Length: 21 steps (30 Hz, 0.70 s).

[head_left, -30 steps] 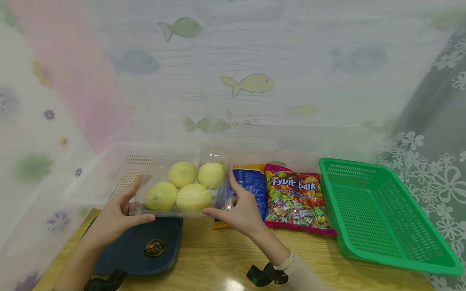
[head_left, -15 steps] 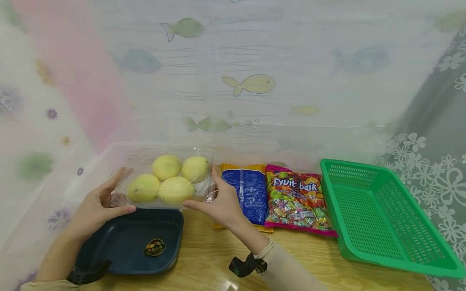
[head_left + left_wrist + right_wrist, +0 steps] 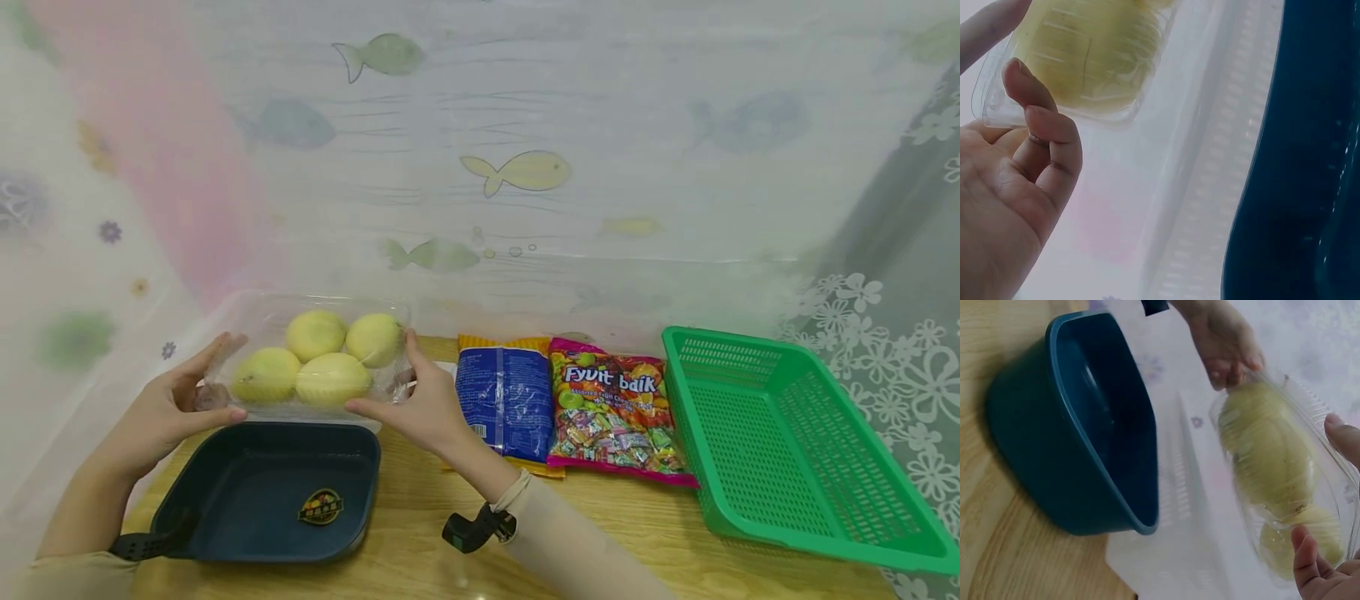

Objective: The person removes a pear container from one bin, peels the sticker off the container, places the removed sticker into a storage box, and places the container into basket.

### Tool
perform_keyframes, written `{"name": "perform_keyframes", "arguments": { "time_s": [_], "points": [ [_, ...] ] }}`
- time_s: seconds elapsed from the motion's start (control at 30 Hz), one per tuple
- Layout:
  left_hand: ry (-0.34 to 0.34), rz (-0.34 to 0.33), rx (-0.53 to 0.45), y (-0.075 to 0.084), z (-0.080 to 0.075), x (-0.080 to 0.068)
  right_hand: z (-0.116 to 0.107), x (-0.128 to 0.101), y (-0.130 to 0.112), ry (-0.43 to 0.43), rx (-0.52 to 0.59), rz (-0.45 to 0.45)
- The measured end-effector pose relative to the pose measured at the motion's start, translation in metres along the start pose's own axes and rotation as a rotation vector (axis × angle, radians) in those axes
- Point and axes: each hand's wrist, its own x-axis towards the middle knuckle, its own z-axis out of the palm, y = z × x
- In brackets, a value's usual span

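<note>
Clear plastic clamshell box (image 3: 311,358), thin-walled, glossy, rounded corners, flanged rim. Contents: four pale yellow-green round fruits (image 3: 332,379), two near, two far, packed touching; skins look faintly ribbed through the plastic in the right wrist view. The box is held level in the air at the far left of the scene, over a white perforated basket (image 3: 225,321) and just beyond the far rim of a dark blue tray (image 3: 262,492).

Left hand (image 3: 168,412) grips the box's left end: thumb along the near edge, fingers curled at the corner flange, confirmed in the left wrist view (image 3: 1019,187). Right hand (image 3: 420,408) grips the right end, thumb near, fingers on the far side.

The tray stands on the wooden table (image 3: 585,525), near left, with a small round sticker (image 3: 320,506) inside. To the right, lying flat: a blue snack bag (image 3: 506,400), then a candy bag (image 3: 611,412) with a pink border, touching side by side. Far right: a green perforated basket (image 3: 787,442). A curtain with fish prints (image 3: 517,171) hangs behind.
</note>
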Motion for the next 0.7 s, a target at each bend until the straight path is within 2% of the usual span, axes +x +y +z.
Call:
{"name": "perform_keyframes", "arguments": {
  "time_s": [0.13,0.4,0.53,0.7],
  "points": [
    [-0.018,-0.01,0.009,-0.006,-0.006,0.0,0.004,0.004,0.001,-0.028,-0.018,0.02],
    [-0.03,-0.056,0.134,-0.02,-0.025,0.001,0.014,0.013,0.002,-0.09,-0.013,0.056],
    [-0.038,-0.047,0.169,-0.021,-0.038,0.005,0.021,0.019,0.001,-0.095,-0.002,0.078],
    [-0.056,-0.069,0.211,-0.023,-0.056,0.01,0.032,0.026,-0.001,-0.08,0.01,0.082]
  ]
}}
